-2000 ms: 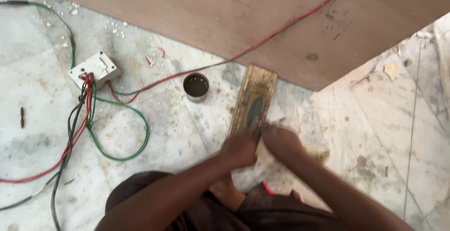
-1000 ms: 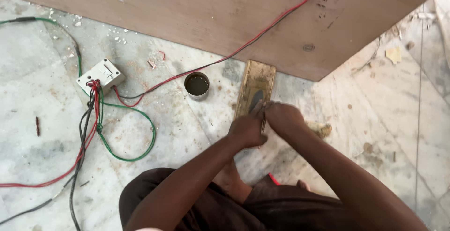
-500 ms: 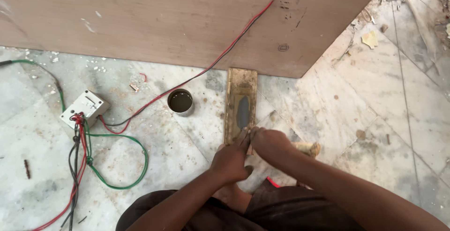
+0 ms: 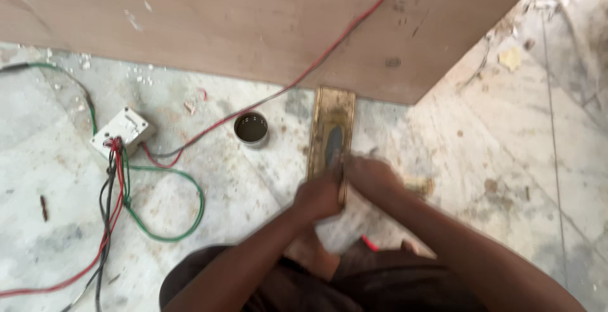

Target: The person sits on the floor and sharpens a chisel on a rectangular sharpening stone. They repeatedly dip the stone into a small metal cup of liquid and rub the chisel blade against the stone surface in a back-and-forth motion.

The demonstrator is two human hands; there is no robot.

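Both forearms enter from the bottom edge of the frame and converge toward the centre. The left forearm runs up from the lower left at a slant and ends in the left hand (image 4: 318, 197), curled into a loose fist with its knuckles toward the camera. The right forearm comes in from the lower right; the right hand (image 4: 372, 176) sits just above and beside the left, fingers bent downward. The two hands almost touch. Both are motion-blurred, so individual fingers cannot be made out.
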